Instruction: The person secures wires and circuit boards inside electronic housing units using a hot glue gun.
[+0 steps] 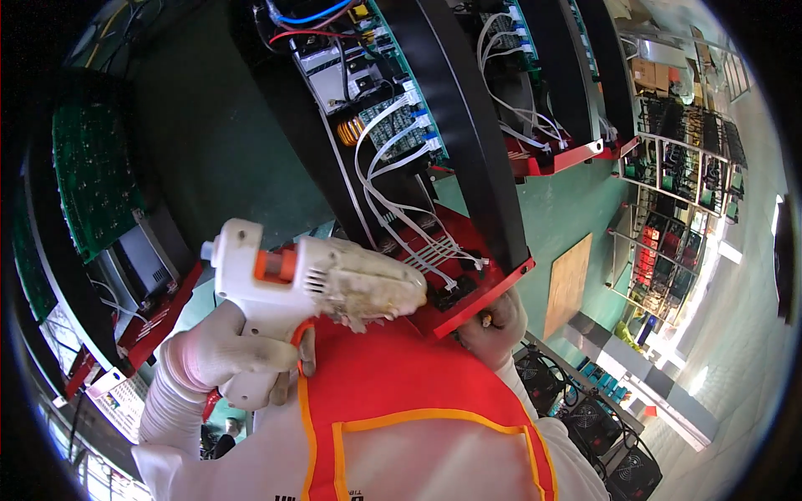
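My gloved left hand [238, 355] is wrapped round the handle of a white glue gun [259, 271] with an orange trigger. The gun's nozzle end, crusted with dried glue, points right at the red end panel [484, 305] of an open black equipment case [472, 142]. White cables [393, 200] run from the circuit board [418, 92] to connectors inside that panel. My gloved right hand [501, 326] is curled against the panel's outer face, near its corner. A small yellowish thing shows at its fingertips, too small to name.
More open cases with red panels [560, 159] stand to the right on the green bench [568, 209]. Another case with a green board [96, 175] is at the left. A wooden board [568, 284] lies on the bench. Black fans [589, 426] sit at lower right, racks [668, 234] beyond.
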